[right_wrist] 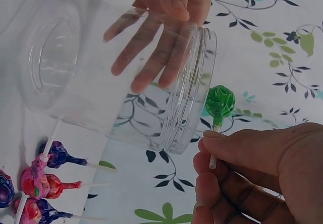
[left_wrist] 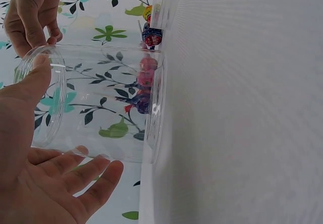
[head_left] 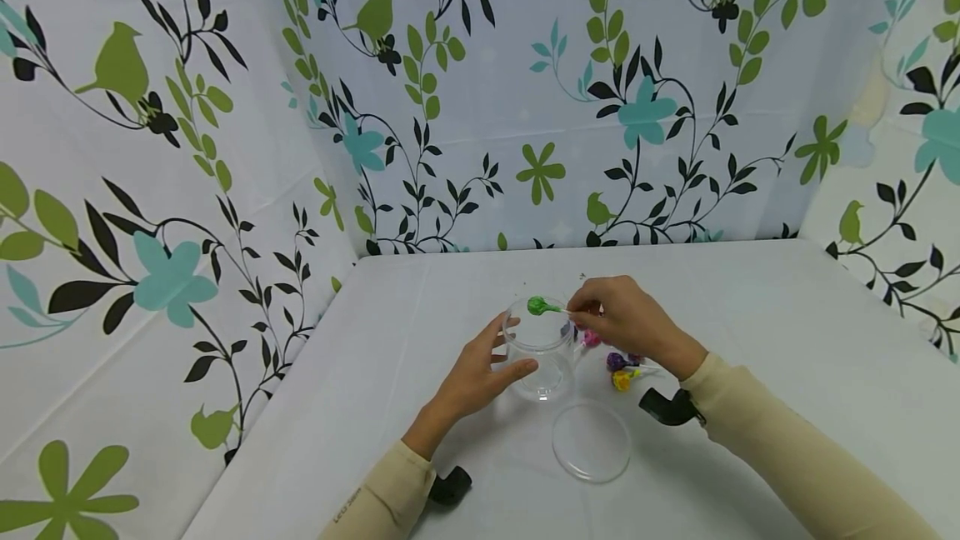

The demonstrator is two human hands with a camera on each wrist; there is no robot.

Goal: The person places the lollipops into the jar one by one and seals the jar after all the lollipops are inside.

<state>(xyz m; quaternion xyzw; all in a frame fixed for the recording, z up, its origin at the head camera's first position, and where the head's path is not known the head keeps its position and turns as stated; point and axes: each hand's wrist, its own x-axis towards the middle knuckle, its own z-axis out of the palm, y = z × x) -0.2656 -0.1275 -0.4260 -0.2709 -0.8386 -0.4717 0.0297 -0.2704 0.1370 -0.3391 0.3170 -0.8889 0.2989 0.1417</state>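
Observation:
A clear plastic jar (head_left: 542, 347) stands upright on the white table, its mouth uncovered. My left hand (head_left: 474, 373) holds it from the left side, the thumb near the rim and the fingers spread along the wall. Between thumb and fingertips, my right hand (head_left: 628, 319) pinches the white stick of a green-wrapped lollipop (right_wrist: 220, 102). The wrapped head of this lollipop (head_left: 538, 306) is over the jar's mouth, the stick pointing right. Through the clear wall, no lollipop shows inside the jar.
A clear round lid (head_left: 592, 480) lies flat in front of the jar. To the jar's right are several wrapped lollipops, among them a yellow one (head_left: 622, 381), a purple one (head_left: 616, 362) and a pink one (head_left: 591, 338). Patterned curtains (head_left: 465, 148) rise behind and beside the table.

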